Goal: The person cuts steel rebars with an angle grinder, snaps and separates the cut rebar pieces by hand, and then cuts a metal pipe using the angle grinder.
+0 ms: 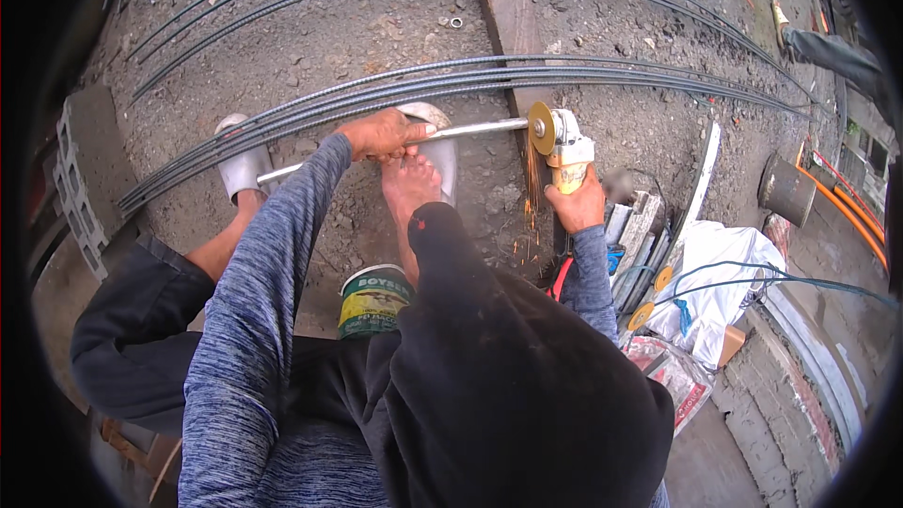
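My left hand (384, 135) is closed around a thin silver metal rod (484, 128). One end of the rod reaches left past my forearm, over my left shoe. My right hand (578, 202) grips the body of an angle grinder (570, 155), yellowish with a metal head. Its tan cutting disc (542, 129) stands at the rod's right end, and orange sparks (531, 193) stream down from there toward the ground. Below my left hand, my bare toes (410, 179) show beside a pale shoe (442, 146), close under the rod.
Bundled rebar (423, 87) crosses in front, over a wooden plank (513, 23). A green and yellow bucket (374, 299) stands near my leg. Right are metal offcuts (635, 245), spare discs (641, 315), a white sack (715, 273) and orange hoses (847, 212). A hollow block (80, 188) lies left.
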`<action>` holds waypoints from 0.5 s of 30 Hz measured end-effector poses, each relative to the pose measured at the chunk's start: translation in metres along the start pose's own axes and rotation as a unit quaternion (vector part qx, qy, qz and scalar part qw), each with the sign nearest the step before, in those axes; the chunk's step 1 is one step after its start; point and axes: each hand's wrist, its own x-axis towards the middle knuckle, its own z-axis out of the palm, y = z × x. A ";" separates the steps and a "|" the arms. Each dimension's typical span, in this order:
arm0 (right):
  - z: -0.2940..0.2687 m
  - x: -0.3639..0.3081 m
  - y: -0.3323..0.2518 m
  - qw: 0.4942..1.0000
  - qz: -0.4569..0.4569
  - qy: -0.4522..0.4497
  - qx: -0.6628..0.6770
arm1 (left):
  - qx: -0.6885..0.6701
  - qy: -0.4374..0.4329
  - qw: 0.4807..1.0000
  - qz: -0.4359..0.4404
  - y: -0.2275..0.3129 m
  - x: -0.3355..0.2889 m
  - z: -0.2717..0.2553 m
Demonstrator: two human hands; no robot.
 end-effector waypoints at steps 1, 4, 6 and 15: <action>0.001 0.001 -0.001 1.000 -0.007 0.004 0.000 | 0.000 0.000 1.000 0.000 0.000 0.000 0.001; 0.001 0.006 -0.003 1.000 -0.012 0.008 0.002 | 0.000 0.009 1.000 0.009 0.002 -0.005 0.004; 0.000 0.007 -0.003 1.000 -0.009 0.007 0.003 | -0.011 0.033 0.999 0.032 0.010 -0.012 0.008; 0.001 0.002 0.002 1.000 -0.008 0.007 -0.006 | 0.024 0.044 0.998 0.047 -0.003 -0.003 0.008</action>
